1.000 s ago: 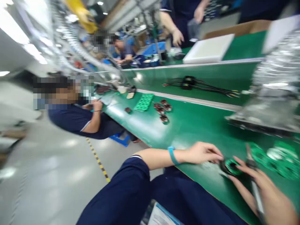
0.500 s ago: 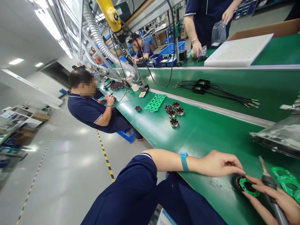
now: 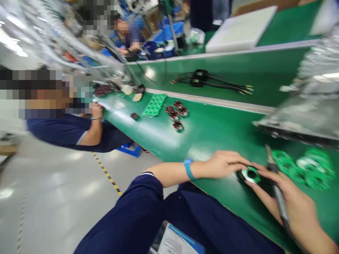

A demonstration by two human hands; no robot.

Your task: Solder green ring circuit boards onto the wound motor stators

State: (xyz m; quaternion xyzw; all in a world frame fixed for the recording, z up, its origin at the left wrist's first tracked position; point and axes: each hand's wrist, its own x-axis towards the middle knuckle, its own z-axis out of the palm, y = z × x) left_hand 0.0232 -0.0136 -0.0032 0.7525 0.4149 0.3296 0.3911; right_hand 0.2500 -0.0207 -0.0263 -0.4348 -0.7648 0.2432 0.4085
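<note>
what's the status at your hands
Left hand touching round part. Right hand gripping it, also holding pen-like tool. Green rings nearby, apparently not blocking.

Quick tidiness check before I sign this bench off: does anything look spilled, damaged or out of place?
Nothing clearly looks spilled or damaged, though blur hides detail. Slightly odd: one coil-like part sits apart from the cluster of similar ones. The green rings near the right hand overlap loosely.
</note>
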